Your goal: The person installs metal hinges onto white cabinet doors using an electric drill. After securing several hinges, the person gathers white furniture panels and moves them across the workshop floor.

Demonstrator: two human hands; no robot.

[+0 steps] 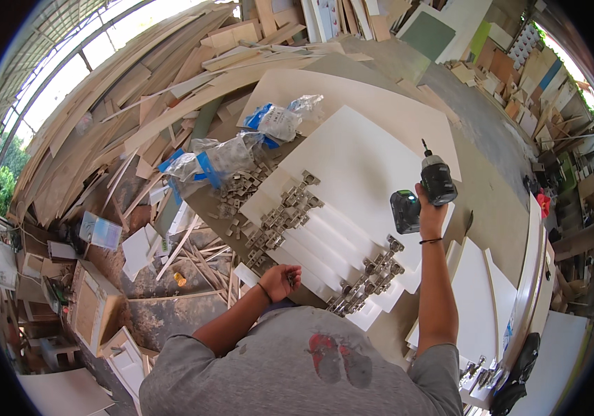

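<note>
Our right hand has its grip clenched around the cordless drill, bit pointing away, above the stacked white panels. Our left hand, grip pinching a small hinge, sits at the panels' near edge, nearer the hinge rows.

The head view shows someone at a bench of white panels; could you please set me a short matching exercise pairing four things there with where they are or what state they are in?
Match each thing to its place or state.

1. cordless drill
2. metal hinges
3. clear plastic bags
4. left hand

A. lying at the far end of the bench, with blue on them
B. gripped in the right hand, bit pointing up
C. closed around a small piece near the panels' near edge
D. fitted in rows along the white panels

Pairs: 1-B, 2-D, 3-A, 4-C
</note>
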